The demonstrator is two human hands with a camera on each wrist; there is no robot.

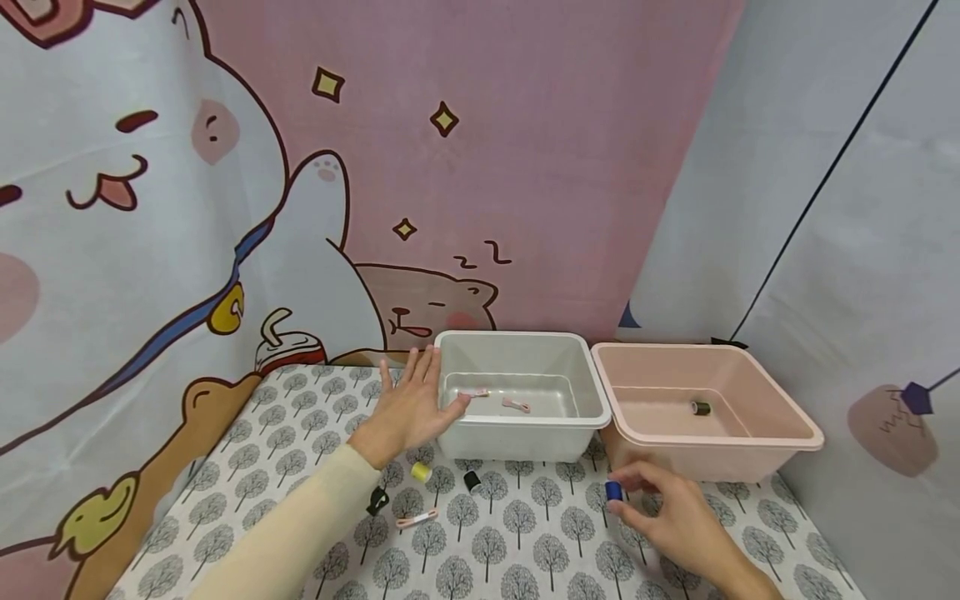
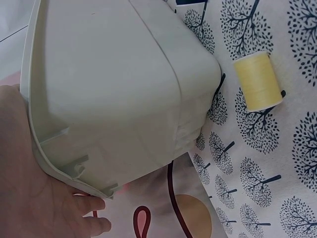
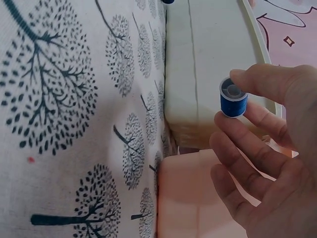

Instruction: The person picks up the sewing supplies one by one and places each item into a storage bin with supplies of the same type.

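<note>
Between thumb and fingertips, my right hand (image 1: 675, 517) pinches a blue spool of thread (image 1: 614, 491), held in front of the pink bin (image 1: 720, 454). The spool's hollow end faces the camera in the right wrist view. My left hand (image 1: 416, 404) lies with fingers spread against the left rim of the white bin (image 1: 525, 442), its thumb over the near rim. Two small pinkish clips (image 1: 516, 405) lie inside the white bin. A dark spool of thread (image 1: 701, 408) rests in the pink bin. On the cloth near my left forearm is a yellow spool of thread (image 2: 258, 81).
A black spool (image 1: 472, 482), a pink clip (image 1: 417, 519) and a black clip (image 1: 378, 501) lie on the tree-print tablecloth (image 1: 517, 550) before the white bin. The two bins stand side by side at the back, against a cartoon-printed curtain (image 1: 540, 167).
</note>
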